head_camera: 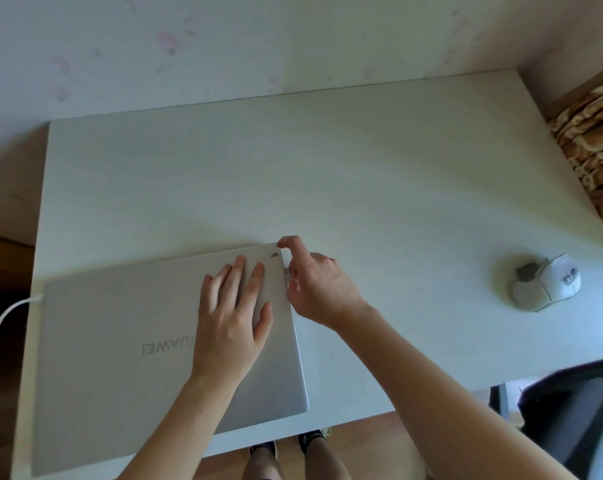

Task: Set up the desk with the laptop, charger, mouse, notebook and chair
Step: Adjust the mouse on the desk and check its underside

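A closed silver laptop (120, 348) lies on the left front of the white desk (362, 174). My left hand (236, 317) rests flat on its lid near the right edge, fingers straight. My right hand (313, 285) is at the laptop's right side and pinches a small plug (286, 271) against that edge. A white charger cable (2, 323) runs off the laptop's left side and down past the desk edge. The white mouse (546, 284) sits far right on the desk. A black chair (570, 420) stands at the lower right.
A wall with faint pink flowers rises behind the desk. A patterned brown fabric (591, 150) lies beyond the desk's right edge. My feet (286, 445) show on the wooden floor below the desk's front edge.
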